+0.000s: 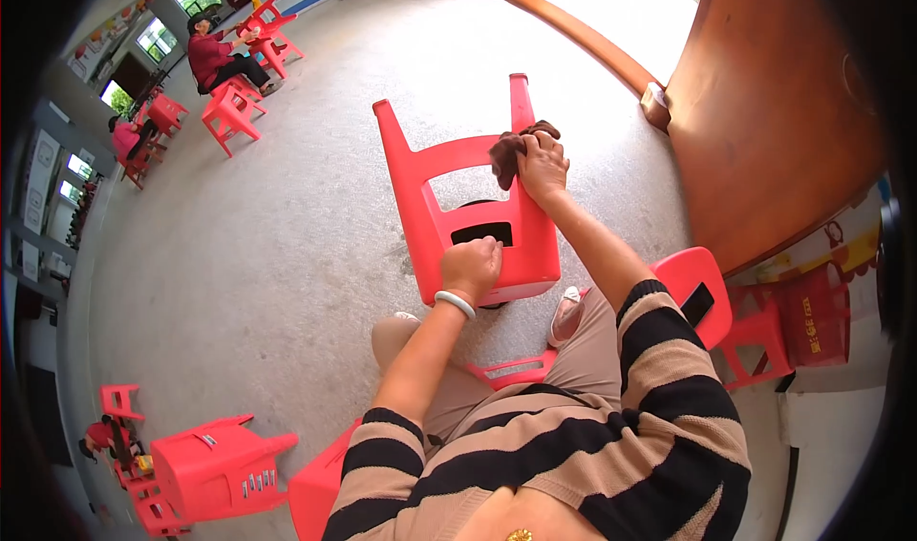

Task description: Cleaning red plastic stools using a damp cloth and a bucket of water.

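A red plastic stool (423, 219) lies tipped in front of me, two of its legs pointing away. My left hand (471, 265), with a pale bangle at the wrist, is curled on the near part of its frame, gripping it beside a cut-out. My right hand (544, 165) holds a dark brown cloth (507, 158) against the right leg, near the crossbar. Something black shows through the openings below; what it is cannot be told.
A red stool bearing a black phone (697, 304) stands at my right, near a red bag (813, 315) and a wooden door (774, 111). More red stools (208, 469) are at lower left. Seated people (215, 57) are farther off among stools; another person (104, 437) is at lower left.
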A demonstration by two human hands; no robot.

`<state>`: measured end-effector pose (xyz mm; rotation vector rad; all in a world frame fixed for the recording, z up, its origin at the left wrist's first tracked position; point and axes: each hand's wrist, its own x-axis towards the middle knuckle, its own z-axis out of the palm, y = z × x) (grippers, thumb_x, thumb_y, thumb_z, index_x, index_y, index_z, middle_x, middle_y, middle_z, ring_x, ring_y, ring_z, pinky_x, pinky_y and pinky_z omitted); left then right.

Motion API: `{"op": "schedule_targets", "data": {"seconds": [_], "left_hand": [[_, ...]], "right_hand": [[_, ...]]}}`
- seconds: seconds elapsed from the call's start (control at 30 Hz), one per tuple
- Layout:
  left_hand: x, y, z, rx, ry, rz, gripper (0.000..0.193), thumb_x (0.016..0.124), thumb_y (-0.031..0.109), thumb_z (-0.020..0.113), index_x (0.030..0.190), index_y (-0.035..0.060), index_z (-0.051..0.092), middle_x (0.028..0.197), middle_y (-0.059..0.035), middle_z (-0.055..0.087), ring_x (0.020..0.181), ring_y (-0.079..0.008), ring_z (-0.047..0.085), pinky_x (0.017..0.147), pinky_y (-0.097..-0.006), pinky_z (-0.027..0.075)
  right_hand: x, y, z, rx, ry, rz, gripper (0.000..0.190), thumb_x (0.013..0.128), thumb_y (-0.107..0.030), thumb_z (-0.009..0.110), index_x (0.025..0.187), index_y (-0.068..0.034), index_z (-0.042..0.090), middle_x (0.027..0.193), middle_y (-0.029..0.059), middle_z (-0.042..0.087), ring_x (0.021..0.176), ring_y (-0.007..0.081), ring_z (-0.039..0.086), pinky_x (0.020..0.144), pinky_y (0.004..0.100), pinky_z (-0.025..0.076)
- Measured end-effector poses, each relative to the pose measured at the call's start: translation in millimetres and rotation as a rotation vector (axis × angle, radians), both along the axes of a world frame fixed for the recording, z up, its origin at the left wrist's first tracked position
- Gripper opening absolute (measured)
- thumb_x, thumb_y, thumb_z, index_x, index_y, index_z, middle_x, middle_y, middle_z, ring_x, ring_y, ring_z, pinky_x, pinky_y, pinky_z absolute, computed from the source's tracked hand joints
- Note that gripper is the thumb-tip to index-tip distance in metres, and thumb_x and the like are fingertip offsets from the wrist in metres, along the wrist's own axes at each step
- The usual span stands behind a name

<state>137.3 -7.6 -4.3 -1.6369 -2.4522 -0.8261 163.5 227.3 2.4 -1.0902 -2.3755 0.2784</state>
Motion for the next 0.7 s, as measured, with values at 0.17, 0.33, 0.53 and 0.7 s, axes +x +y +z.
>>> {"op": "schedule_targets", "data": {"seconds": [0.17,0.33,0.53,0.7], "left_hand": [[-3,7,-3,-0.008,0.033,-0.016,0.032,0.097,0.031,0.054,0.074,0.0093,0.06,0.07,-0.0124,0.066,0.065,-0.0362,0.065,0.059,-0.0492,0.051],[-4,-1,6,-0.096,-0.011,0.009,0.032,0.096,0.031,0.054,0.074,0.0086,0.062,0.07,-0.0135,0.066,0.066,-0.036,0.066,0.06,-0.0488,0.052],[3,2,2,0.054,0.02,-0.064,0.031,0.094,0.032,0.057,0.076,0.0078,0.066,0.066,-0.0142,0.066,0.066,-0.0348,0.068,0.058,-0.0472,0.051],[7,6,17,-0.198,-0.015,0.16,0.041,0.096,0.043,0.057,0.076,0.0095,0.069,0.068,-0.0144,0.068,0.063,-0.0337,0.067,0.057,-0.0469,0.051]], "right_hand": [[-46,27,17,-0.1,0.004,-0.239,0.04,0.097,-0.043,0.055,0.129,-0.02,0.057,0.135,0.0062,0.052,0.125,0.0343,0.048,0.1,0.0549,0.042],[-74,-48,12,0.24,-0.032,0.029,0.023,0.088,-0.03,0.061,0.107,-0.018,0.065,0.113,0.0019,0.059,0.113,0.0261,0.052,0.091,0.0496,0.037],[-103,-112,11,0.279,0.02,0.407,0.016,0.084,-0.021,0.064,0.1,-0.02,0.064,0.105,-0.0006,0.057,0.107,0.0235,0.054,0.085,0.047,0.038],[-64,-62,30,0.317,-0.127,0.434,0.018,0.087,-0.019,0.06,0.105,-0.021,0.065,0.11,0.0015,0.058,0.109,0.0272,0.055,0.086,0.0492,0.044]]}}
